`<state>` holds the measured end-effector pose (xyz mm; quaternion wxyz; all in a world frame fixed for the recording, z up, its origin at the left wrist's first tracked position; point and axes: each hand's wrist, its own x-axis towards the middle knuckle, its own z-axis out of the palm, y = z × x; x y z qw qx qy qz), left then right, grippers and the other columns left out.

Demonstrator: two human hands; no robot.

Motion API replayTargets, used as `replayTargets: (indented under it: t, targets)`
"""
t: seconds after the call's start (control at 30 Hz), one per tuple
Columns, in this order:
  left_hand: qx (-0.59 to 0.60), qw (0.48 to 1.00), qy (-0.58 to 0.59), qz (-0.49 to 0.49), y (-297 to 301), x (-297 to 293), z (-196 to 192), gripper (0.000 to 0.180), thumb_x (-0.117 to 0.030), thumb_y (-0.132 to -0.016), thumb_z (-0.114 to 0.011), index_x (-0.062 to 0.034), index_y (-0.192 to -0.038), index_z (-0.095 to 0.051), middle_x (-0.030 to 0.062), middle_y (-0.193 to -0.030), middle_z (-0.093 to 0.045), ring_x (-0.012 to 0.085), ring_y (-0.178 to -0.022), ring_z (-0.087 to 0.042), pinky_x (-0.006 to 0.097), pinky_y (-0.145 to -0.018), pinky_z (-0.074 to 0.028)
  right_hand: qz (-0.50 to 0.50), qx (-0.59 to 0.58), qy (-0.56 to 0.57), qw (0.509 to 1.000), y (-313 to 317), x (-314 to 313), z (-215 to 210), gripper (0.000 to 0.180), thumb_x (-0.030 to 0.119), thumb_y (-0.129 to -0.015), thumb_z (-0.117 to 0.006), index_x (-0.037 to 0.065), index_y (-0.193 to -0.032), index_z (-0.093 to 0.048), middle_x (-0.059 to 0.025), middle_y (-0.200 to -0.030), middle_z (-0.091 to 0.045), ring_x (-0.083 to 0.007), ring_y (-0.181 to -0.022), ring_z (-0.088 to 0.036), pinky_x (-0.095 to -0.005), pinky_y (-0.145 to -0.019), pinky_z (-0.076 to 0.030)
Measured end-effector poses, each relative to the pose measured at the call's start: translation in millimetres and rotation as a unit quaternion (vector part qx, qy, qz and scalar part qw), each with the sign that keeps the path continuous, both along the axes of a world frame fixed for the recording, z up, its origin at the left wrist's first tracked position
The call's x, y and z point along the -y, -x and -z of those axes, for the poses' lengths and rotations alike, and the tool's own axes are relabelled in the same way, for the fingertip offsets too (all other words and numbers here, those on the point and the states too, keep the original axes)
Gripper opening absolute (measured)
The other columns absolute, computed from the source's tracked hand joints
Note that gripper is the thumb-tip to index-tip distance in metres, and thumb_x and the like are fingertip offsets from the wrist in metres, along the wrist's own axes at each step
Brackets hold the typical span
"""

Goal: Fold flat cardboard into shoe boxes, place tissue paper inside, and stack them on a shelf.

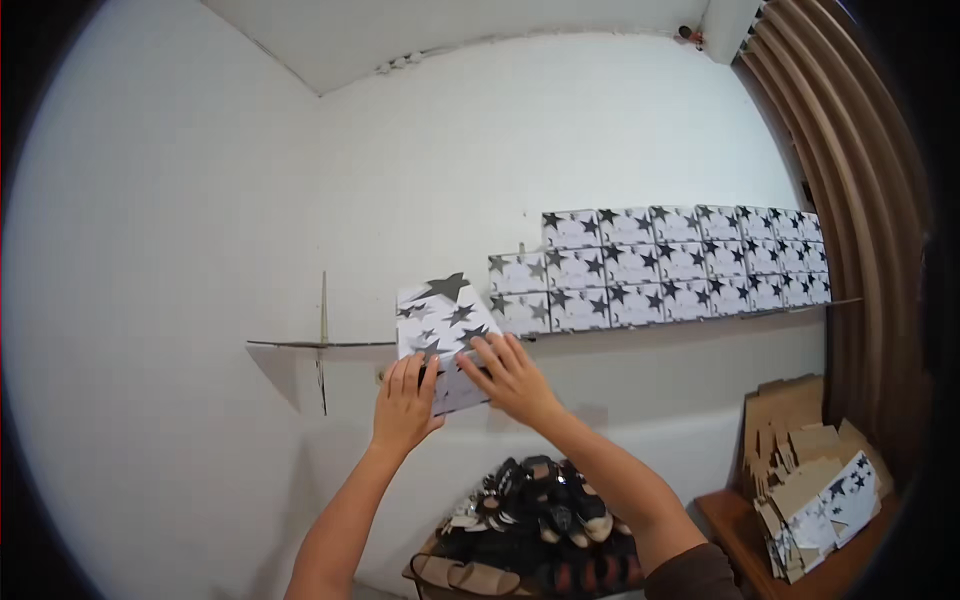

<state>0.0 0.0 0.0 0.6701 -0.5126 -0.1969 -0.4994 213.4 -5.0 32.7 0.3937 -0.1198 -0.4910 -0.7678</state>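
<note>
A white cardboard box [445, 318] printed with black stars is held out in front of me, near the wall shelf. My left hand [403, 405] grips its near left side, thumb at the front face and fingers bent over the top edge. On the near right part of the same box lies my right hand [512, 380], its fingers reaching over the lid edge. The lid appears closed. Just right of the held box, similar star-printed boxes [630, 263] stand stacked in rows along the shelf. The underside of the held box is hidden.
A thin shelf [360, 345] runs along the white wall, with an upright bracket [323, 345] at left. Below, a pile of shoes and sandals [540, 500] sits on a low stand. Flattened cardboard pieces [805, 470] lie on a wooden bench [735, 525]; a brown curtain [850, 150] hangs at right.
</note>
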Motion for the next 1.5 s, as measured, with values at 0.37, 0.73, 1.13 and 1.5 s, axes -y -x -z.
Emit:
replayTargets:
  t: [0.37,0.73,1.13,1.5]
  targets:
    - [0.014,0.992,0.117,0.047,-30,-85,6,0.108,-0.018,-0.044,-0.084,-0.0089,-0.137,-0.029,0.0113,-0.129,-0.037,0.0302,-0.123,-0.036,0.04,-0.104,-0.035,0.078,-0.057,0.096,0.991,-16,-76,14,0.076,0.016,-0.068,-0.067,0.014,-0.138,-0.036,-0.0116,-0.129,-0.042,-0.0312,-0.121,-0.04,-0.0447,-0.106,-0.032]
    - [0.012,0.985,0.148,0.088,-90,-186,-77,0.105,-0.022,-0.051,-0.085,-0.0105,-0.139,-0.028,0.0081,-0.133,-0.037,0.0258,-0.129,-0.036,0.034,-0.102,-0.042,0.181,-0.104,0.135,0.969,-69,-142,-55,0.117,0.028,-0.047,-0.087,0.015,-0.144,-0.023,-0.0121,-0.132,-0.036,-0.032,-0.123,-0.036,-0.0441,-0.108,-0.032]
    - [-0.023,0.968,0.218,0.12,-117,-260,-79,0.086,-0.03,-0.069,-0.076,-0.0121,-0.141,-0.032,0.002,-0.151,-0.021,0.0187,-0.136,-0.028,0.031,-0.092,-0.05,0.231,-0.156,0.185,0.942,-95,-195,-60,0.113,0.033,-0.049,-0.087,0.015,-0.142,-0.025,-0.0128,-0.133,-0.039,-0.0314,-0.123,-0.038,-0.0413,-0.107,-0.031]
    - [-0.026,0.958,0.2,0.206,-126,-299,-65,0.067,-0.017,-0.079,-0.065,-0.0092,-0.139,-0.035,0.0097,-0.149,-0.024,0.025,-0.137,-0.026,0.032,-0.098,-0.046,0.094,-0.181,0.211,0.956,-84,-222,-45,0.081,0.014,-0.065,-0.068,0.02,-0.139,-0.036,-0.0196,-0.145,-0.027,-0.0379,-0.133,-0.028,-0.0471,-0.106,-0.031]
